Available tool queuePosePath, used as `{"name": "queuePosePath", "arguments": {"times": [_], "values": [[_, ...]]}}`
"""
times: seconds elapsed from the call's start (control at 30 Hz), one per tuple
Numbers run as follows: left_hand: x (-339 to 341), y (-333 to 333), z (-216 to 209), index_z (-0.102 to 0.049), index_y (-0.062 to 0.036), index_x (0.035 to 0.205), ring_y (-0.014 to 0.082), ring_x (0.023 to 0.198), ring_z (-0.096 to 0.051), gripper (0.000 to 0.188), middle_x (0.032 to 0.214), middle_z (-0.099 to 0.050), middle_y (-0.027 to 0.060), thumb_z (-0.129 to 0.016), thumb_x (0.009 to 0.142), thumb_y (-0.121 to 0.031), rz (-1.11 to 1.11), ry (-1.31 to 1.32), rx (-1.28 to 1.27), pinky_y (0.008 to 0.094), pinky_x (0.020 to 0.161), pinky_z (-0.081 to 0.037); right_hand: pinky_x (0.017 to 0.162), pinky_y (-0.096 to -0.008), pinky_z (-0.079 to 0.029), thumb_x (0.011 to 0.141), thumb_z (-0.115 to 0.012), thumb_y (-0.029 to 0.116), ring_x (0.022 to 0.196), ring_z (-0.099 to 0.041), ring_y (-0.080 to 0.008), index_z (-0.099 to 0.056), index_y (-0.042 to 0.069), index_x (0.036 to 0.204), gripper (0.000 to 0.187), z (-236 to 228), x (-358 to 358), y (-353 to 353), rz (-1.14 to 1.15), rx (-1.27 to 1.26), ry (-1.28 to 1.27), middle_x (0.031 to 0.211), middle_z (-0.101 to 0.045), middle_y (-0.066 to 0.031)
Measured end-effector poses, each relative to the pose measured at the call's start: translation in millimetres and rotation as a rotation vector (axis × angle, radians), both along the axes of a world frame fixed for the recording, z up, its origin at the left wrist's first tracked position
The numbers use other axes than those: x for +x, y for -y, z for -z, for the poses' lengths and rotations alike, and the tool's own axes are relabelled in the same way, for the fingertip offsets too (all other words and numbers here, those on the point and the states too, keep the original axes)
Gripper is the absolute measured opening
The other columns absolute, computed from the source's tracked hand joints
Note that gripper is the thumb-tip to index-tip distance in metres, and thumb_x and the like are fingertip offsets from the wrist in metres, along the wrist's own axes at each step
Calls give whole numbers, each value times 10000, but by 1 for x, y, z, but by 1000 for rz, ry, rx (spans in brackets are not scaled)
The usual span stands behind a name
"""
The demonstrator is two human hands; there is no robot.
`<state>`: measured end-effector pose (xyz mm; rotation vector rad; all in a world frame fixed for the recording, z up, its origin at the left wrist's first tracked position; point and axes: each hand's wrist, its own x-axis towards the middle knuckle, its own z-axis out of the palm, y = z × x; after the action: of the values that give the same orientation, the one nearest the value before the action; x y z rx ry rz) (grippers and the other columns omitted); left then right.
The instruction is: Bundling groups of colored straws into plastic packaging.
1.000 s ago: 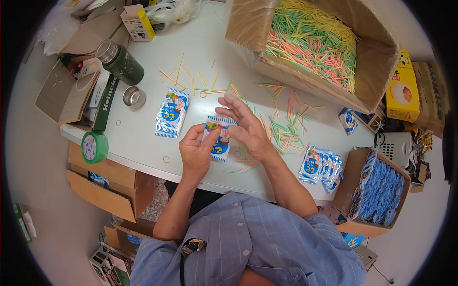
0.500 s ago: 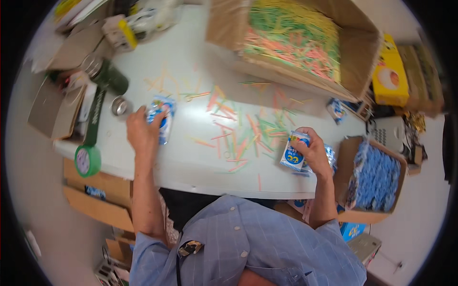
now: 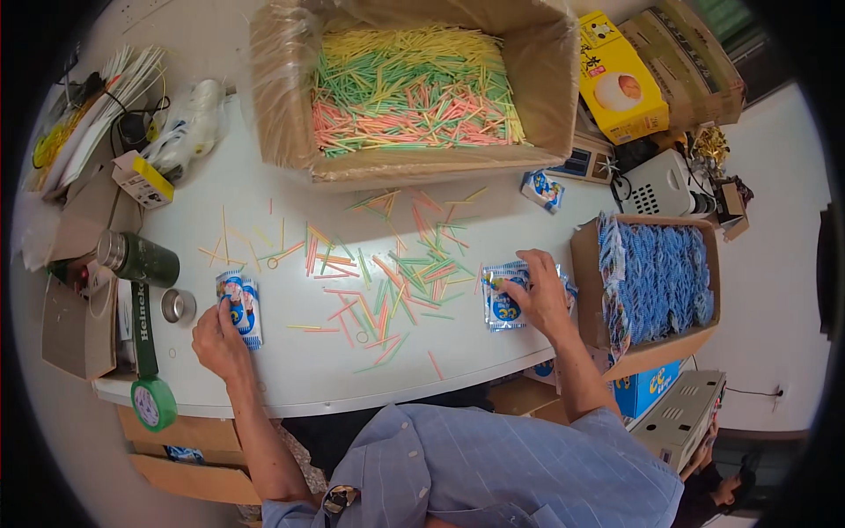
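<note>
Head view: left hand (image 3: 220, 339) lies flat on a blue-white packet (image 3: 239, 306) near the desk's (image 3: 290, 370) left edge; right hand (image 3: 541, 295), fingers spread, presses the packet stack (image 3: 503, 299) at the right edge, which might slide off. Half a second earlier, that hand held one packet lifted.

One head-worn fisheye camera looks steeply down, fairly near, onto the white table (image 3: 290, 370).
</note>
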<state>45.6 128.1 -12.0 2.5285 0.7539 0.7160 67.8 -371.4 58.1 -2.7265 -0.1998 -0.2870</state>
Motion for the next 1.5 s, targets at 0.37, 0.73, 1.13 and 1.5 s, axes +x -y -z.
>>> {"name": "queuePosePath", "arguments": {"times": [0.37,0.73,1.13,1.5], "values": [[-14,11,-31,-730,35,1047,74,781,-603,278,862,-698,33,-676,979,-229,-1,310,-552,227,711,-486,581,-299,-474,860,-774,210,625,-557,-141,-609,-15,933,289,-15,8,18,268,198,-232,698,-608,-81],[-19,31,-35,-721,53,1049,74,805,-616,309,906,-715,53,-658,996,-245,65,355,-691,219,729,-501,734,-444,-533,795,-766,194,920,-640,-330,-671,91,977,230,38,-38,-20,112,-95,-103,1002,-621,-135],[-15,23,-30,-704,44,1067,60,773,-631,259,919,-717,50,-644,1004,-200,98,454,-809,201,683,-518,709,-285,-485,912,-676,78,770,-595,-170,-686,-6,967,101,-90,59,-13,-14,250,193,887,-648,-92],[-20,15,-32,-699,48,1065,59,809,-624,239,935,-716,52,-650,997,-176,100,457,-827,203,729,-512,845,-431,-502,881,-704,176,984,-628,-351,-717,42,1076,237,-95,257,-8,-552,-421,-74,1028,-659,-153]]}}
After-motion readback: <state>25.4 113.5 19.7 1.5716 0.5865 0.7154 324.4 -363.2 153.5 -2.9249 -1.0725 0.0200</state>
